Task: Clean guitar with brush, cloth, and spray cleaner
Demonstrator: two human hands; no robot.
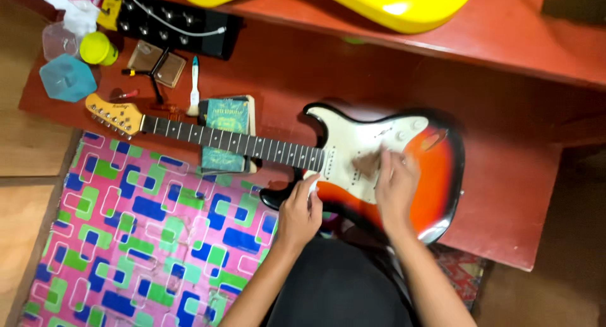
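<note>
Both forearms reach up from six o'clock: my left hand [300, 210] grips the sunburst guitar [435, 169] body's lower edge, my right hand [396, 185] presses a blurred cloth flat on its pickguard [353, 147] at centre; wiping looks underway, unfinished.

Yellow guitar body [379, 2], green book [226, 134], patterned pink mat [145, 238], blue container [66, 77]

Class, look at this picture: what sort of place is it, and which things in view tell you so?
Probably a home guitar-repair corner. A sunburst electric guitar lies on a low red table, its neck propped on a green book; a yellow guitar body sits behind, and a patterned mat covers the floor.
</note>
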